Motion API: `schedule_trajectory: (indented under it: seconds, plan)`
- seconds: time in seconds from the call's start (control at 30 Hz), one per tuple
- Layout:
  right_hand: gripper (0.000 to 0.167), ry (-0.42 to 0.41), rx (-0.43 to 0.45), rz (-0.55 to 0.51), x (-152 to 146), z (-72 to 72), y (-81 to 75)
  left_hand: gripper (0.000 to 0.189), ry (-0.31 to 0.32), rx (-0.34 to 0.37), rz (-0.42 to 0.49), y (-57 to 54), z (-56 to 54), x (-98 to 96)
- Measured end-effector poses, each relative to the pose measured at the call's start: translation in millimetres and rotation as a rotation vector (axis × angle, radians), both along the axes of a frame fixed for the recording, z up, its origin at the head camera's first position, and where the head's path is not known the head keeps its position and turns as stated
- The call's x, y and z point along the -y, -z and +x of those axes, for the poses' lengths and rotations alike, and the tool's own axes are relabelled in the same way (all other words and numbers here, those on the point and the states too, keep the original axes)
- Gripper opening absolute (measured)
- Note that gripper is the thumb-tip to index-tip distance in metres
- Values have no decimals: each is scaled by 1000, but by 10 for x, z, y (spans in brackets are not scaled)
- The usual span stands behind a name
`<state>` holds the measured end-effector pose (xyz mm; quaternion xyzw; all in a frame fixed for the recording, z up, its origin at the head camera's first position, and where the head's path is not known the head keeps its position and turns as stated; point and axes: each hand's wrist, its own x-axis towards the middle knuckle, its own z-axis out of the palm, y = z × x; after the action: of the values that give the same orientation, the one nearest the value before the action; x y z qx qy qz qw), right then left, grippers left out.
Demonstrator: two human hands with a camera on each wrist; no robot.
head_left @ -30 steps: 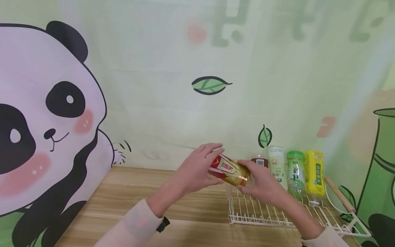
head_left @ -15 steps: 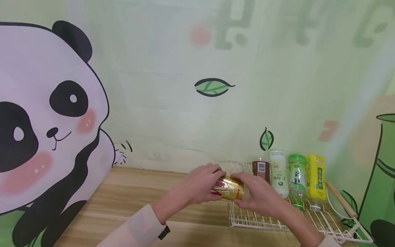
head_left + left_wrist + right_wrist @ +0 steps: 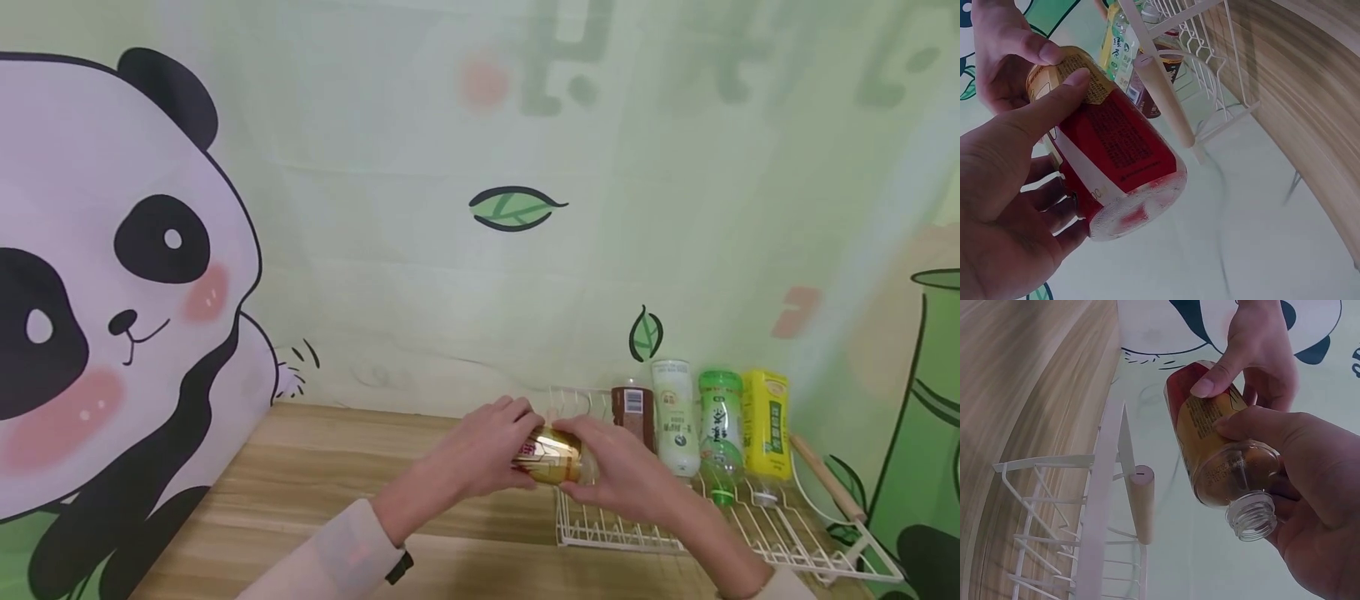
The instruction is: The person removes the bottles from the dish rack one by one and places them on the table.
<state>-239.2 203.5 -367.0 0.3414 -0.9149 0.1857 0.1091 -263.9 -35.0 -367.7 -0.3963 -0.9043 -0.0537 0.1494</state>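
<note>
Both hands hold one clear plastic bottle (image 3: 553, 456) with a red and gold label, lying roughly level above the wooden table. My left hand (image 3: 491, 450) grips the red base end, its thumb along the label in the left wrist view. Around the gold shoulder end, my right hand (image 3: 626, 467) curls thumb and fingers. The bottle's bare threaded neck (image 3: 1252, 515) shows in the right wrist view, with no cap on it. The bottle looks empty. Parts of the label are hidden by the fingers.
A white wire rack (image 3: 630, 533) stands to the right. On it are a brown-labelled bottle (image 3: 633, 412), a white bottle (image 3: 675, 417), an upside-down green bottle (image 3: 722, 433) and an upside-down yellow bottle (image 3: 767, 425). A wooden handle (image 3: 828, 479) marks its right end. A printed cloth hangs behind.
Since a second ago both hands have come down with the bottle, which has turned from tilted to nearly level. Over the last half second the hands have barely moved.
</note>
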Motion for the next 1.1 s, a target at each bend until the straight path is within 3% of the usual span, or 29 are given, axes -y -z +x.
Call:
schedule_trajectory:
  seconds: [0.3, 0.57, 0.73, 0.87, 1.1]
  plan:
    - [75, 15, 28, -8, 2, 12, 5, 72, 4, 27, 49, 23, -25, 18]
    - [88, 97, -15, -78, -218, -1, -47, 68, -48, 136, 162, 118, -120, 227]
    - [89, 157, 6, -199, -444, -47, -72, 72, -94, 206, 317, 208, -217, 496]
    - [89, 221, 81, -294, -602, -102, -64, 74, -137, 243, 450, 283, -329, 773]
    - [97, 370, 172, -321, -773, -250, 54, 76, -251, 285, 688, 441, -496, 1433]
